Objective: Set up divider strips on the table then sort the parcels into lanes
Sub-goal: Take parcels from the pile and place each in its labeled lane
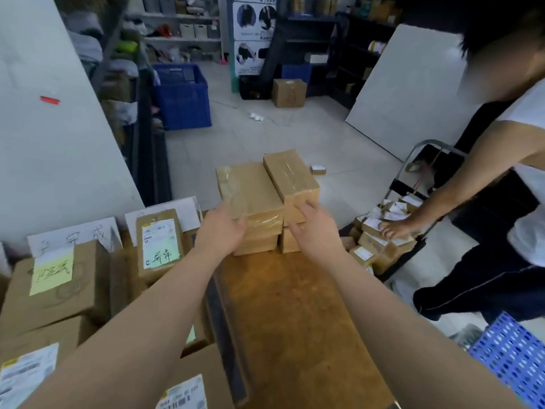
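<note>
Two stacks of taped brown parcels stand side by side at the far end of the brown table (295, 314). My left hand (219, 230) presses against the near side of the left stack's top parcel (247, 190). On the right stack's top parcel (290, 175) rests my right hand (314, 228), fingers spread over its near face. I cannot tell whether either hand is lifting or only touching. No divider strips show on the table.
Labelled cardboard boxes (53, 278) crowd the left side. Another person's hand (396, 230) rests on small labelled parcels piled on a trolley (383, 237) to the right. A blue perforated crate (513, 355) sits at the lower right; a blue bin (182, 95) stands on the floor beyond.
</note>
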A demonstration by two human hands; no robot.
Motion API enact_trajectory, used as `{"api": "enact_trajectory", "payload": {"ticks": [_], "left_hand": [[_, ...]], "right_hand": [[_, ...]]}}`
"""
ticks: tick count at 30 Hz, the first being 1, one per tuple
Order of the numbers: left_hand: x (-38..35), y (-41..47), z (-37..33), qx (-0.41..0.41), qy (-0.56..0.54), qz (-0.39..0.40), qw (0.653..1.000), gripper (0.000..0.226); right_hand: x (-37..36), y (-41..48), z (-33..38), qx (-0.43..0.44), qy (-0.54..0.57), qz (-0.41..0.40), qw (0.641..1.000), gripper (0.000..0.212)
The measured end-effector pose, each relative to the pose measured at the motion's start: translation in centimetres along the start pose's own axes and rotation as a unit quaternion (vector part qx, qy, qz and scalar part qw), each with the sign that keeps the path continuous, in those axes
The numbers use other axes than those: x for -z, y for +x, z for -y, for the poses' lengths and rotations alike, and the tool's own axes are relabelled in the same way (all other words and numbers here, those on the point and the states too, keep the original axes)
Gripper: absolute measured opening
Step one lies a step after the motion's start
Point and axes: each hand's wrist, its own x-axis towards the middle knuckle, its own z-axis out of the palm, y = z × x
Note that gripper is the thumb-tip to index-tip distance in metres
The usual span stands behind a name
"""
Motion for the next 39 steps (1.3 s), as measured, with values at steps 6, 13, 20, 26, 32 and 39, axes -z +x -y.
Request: {"api": "enact_trajectory", "payload": {"ticks": [6, 13, 20, 26, 32, 39], "left_hand": [[-2.4, 3.9, 0.3, 0.124, -0.074, 0.007, 0.989, 0.062], [-4.6, 5.6, 0.4, 0.268, -0.316, 0.024, 0.91, 0.081], [-6.2, 5.4, 1.7, 0.341, -0.478, 0.067, 0.807, 0.09], [-5.9, 2.4, 0.7, 0.328, -0.486, 0.025, 0.81, 0.083], [-6.2, -2.4, 0.4, 0.318, -0.516, -0.014, 0.795, 0.079], [-6.7, -6.3, -1.1, 0.32, -0.533, -0.035, 0.782, 0.067]], "right_hand": [[-2.1, 6.9, -1.4, 0.078, -0.1, 0.01, 0.992, 0.049], [-3.3, 9.0, -3.2, 0.094, -0.086, 0.037, 0.991, 0.052], [-3.1, 9.1, -4.2, 0.102, -0.06, 0.034, 0.992, 0.053], [-2.0, 8.5, -5.3, 0.096, -0.018, 0.024, 0.995, 0.05], [-1.6, 7.3, -6.9, 0.116, 0.027, 0.008, 0.993, 0.048], [-0.5, 5.5, -8.4, 0.123, 0.036, 0.018, 0.992, 0.049]]}}
